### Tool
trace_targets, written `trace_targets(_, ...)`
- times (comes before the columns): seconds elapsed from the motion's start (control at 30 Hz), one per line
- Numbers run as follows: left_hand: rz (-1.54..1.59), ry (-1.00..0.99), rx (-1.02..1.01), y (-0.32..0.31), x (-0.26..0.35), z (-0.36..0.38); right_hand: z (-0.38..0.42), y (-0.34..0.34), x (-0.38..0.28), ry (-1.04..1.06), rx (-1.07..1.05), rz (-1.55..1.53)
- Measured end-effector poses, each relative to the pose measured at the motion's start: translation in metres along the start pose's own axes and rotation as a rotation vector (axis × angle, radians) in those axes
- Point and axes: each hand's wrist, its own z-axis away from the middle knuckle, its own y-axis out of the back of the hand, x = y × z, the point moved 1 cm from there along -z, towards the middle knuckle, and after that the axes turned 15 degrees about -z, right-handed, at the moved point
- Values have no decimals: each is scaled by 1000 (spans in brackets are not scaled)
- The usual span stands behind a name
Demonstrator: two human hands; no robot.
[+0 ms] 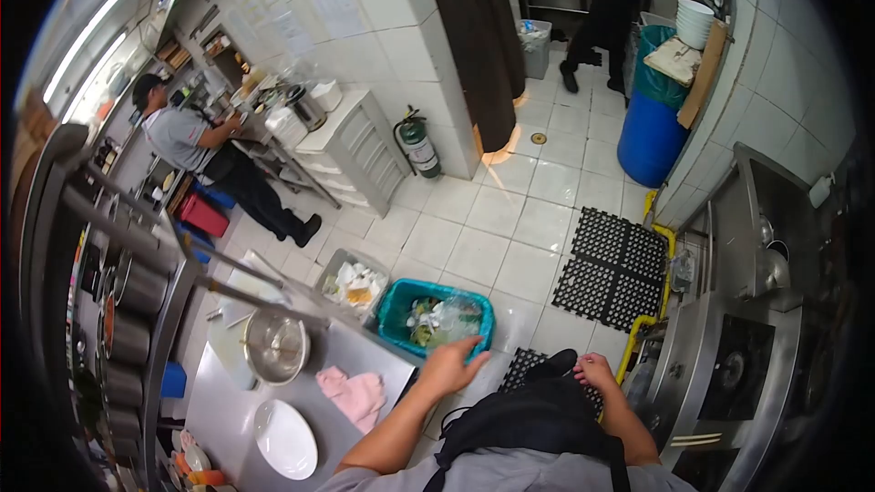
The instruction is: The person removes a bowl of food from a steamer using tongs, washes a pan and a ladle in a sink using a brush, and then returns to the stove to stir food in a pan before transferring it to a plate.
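My left hand point(451, 366) is held out over the near edge of the teal-lined bin point(390, 321), fingers stretched and nothing in them. Inside that bin lie food scraps and clear plastic point(447, 321). My right hand point(594, 371) is in front of my black apron, its fingers curled in, and I see nothing in it. To the left, the steel table point(223, 433) bears a pink cloth point(353, 396), a white oval plate point(286, 438) and a steel pot point(275, 346).
A grey bin point(351, 284) with white waste stands beside the teal one. Black rubber mats point(611, 266) lie on the tiles, near a yellow pipe point(638, 337) and a stove point(734, 366). One person point(205, 146) works at the left counter, another point(612, 14) near the back sink.
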Motion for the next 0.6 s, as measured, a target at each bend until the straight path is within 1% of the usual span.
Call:
trace_targets(0.03, -29, -186, 12, -13, 20, -29, -6, 8, -13, 32, -26, -31)
trace_targets(0.1, -42, -311, -131, -13, 79, -77, -13, 25, -39, 70, -21, -81)
trace_targets(0.13, -41, -319, -153, -12, 96, -96, -16, 33, -53, 102, -49, -108)
trace_targets(0.2, 28, -513, -119, -21, 141, -140, -27, 55, -82, 201, -75, -153)
trace_targets(0.23, 60, -478, -123, -22, 159, -159, -37, 68, -98, 280, -122, -23)
trace_targets(0.27, 28, -391, -210, -23, 176, -179, -48, 79, -109, 301, -88, 20)
trace_targets(0.3, 13, -415, -165, -29, 188, -199, -37, 86, -138, 401, -44, 24)
trace_targets(0.33, 36, -424, -175, -39, 196, -221, -41, 93, -154, 483, -52, -187)
trace_targets(0.37, 95, -380, -254, -44, 208, -240, -41, 102, -175, 566, -35, -252)
trace_targets(0.4, 100, -412, -246, -54, 214, -255, -36, 110, -193, 634, -4, -283)
trace_targets(0.47, 62, -498, -311, -80, 224, -300, -18, 133, -240, 640, 38, -366)
trace_targets(0.5, 31, -530, -337, -90, 235, -318, -17, 146, -253, 634, 87, -315)
trace_targets(0.53, 28, -568, -367, -97, 251, -337, -16, 161, -265, 650, 108, -335)
trace_targets(0.6, -55, -549, -543, -105, 283, -379, -18, 194, -296, 675, 158, -366)
